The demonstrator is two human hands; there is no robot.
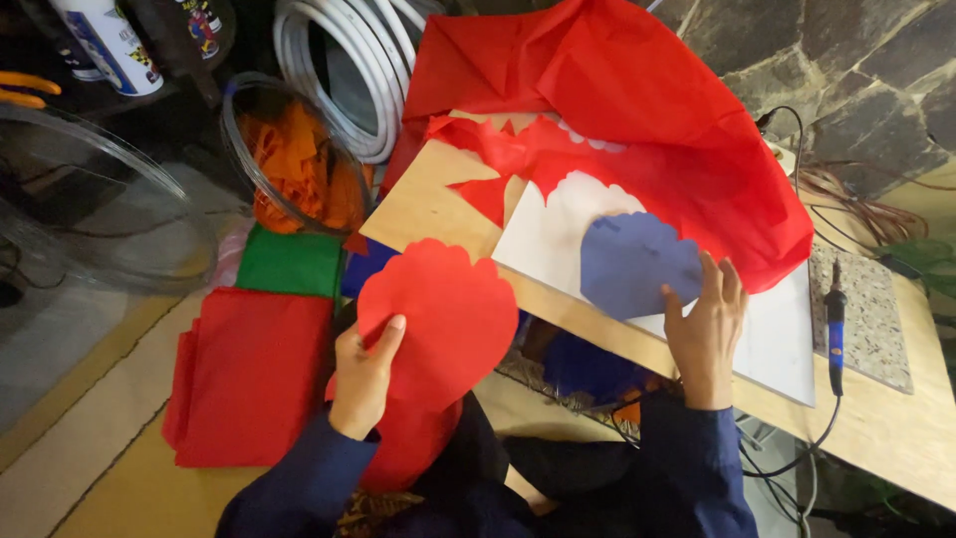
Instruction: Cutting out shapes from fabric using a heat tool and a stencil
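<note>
Left hand [363, 374] pinching cut red petal [448, 314] | right hand [705, 324] flat, fingers spread on blue template [637, 261] | red sheet [637, 110] far, partly cut, more uncut.

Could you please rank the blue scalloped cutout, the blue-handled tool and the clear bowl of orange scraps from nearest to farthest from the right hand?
From the right hand:
1. Blue scalloped cutout, touching its fingers.
2. Blue-handled tool, to its right.
3. Clear bowl, far left.

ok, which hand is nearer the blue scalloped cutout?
Right. The right hand rests its fingers on the blue scalloped cutout; the left hand holds the red scalloped cutout, apart from it.
</note>
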